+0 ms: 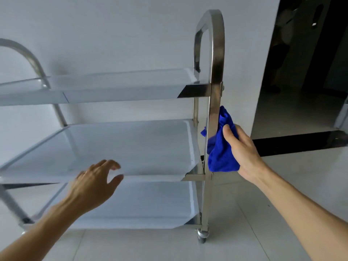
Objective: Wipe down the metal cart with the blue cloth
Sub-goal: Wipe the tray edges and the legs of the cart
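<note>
One metal cart with three shelves, one blue cloth bunched in the right hand against the near right upright, left hand fingers spread loose, holding nothing, at the middle shelf edge, one caster on pale floor tiles, white wall behind, dark doorway right.

Cloth solid bright blue, no pattern. Cart silver steel, shelves reflecting pale grey-white. Wall white, floor light grey tile with a black strip.

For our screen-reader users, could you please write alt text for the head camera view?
The right hand holds a blue cloth against a metal cart's upright post, while the left hand hovers open by the middle shelf.
</note>
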The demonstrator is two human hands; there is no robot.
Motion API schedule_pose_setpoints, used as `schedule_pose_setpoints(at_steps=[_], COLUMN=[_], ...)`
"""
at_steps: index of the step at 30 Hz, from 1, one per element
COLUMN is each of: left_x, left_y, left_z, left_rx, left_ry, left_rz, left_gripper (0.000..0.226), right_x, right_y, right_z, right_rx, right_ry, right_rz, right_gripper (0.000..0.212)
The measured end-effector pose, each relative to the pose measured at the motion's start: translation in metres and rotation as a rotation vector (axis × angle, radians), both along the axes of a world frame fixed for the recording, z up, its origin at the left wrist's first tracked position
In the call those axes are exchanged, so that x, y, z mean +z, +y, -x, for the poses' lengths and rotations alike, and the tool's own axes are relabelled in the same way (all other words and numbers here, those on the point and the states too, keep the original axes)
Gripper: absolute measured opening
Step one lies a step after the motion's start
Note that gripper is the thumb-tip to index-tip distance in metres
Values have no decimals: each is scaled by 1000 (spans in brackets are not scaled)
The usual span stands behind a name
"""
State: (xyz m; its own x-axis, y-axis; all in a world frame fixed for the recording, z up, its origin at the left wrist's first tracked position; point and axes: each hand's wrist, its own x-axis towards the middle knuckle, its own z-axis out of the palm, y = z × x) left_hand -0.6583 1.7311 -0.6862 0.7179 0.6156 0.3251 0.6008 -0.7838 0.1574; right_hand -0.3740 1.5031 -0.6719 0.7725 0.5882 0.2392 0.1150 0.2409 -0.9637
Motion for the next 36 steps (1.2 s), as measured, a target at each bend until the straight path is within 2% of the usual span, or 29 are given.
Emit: schedule_pose_setpoints(at_steps=[2,8,12,16,19,24,27,29,32,34,36], left_x=[13,55,85,102,106,109,108,105,94,85,75], left_y=[-26,-108,-147,-167,-170,-175,-170,-166,-159,-156,-154], left_z=[4,11,23,50,86,152,186,208,239,255,265], left_rx=[-72,-198,-202,-124,-3,135,219,261,282,248,199], left_ry=[-212,-534,-687,-807,-851,-888,-929,-959,-984,-985,-975], left_rz=[88,295,450,435,404,458,447,446,456,464,447], left_gripper=[23,19,27,21,20,27,28,25,27,33,40], right_x=[0,-4,-5,8,17,11,-3,-20,-51,-67,-68], right_y=[0,5,5,14,26,41,50,56,66,70,70], right_z=[15,66,113,165,207,278,310,329,353,364,371], right_rx=[67,256,395,504,594,720,762,737,667,644,668], right_ry=[-37,-114,-150,-240,-256,-258,-321,-458,-780,-955,-902], right_rz=[0,6,-26,-80,-128,-152,-96,-35,122,199,164], right_gripper=[21,25,26,30,26,38,45,51,65,62,50])
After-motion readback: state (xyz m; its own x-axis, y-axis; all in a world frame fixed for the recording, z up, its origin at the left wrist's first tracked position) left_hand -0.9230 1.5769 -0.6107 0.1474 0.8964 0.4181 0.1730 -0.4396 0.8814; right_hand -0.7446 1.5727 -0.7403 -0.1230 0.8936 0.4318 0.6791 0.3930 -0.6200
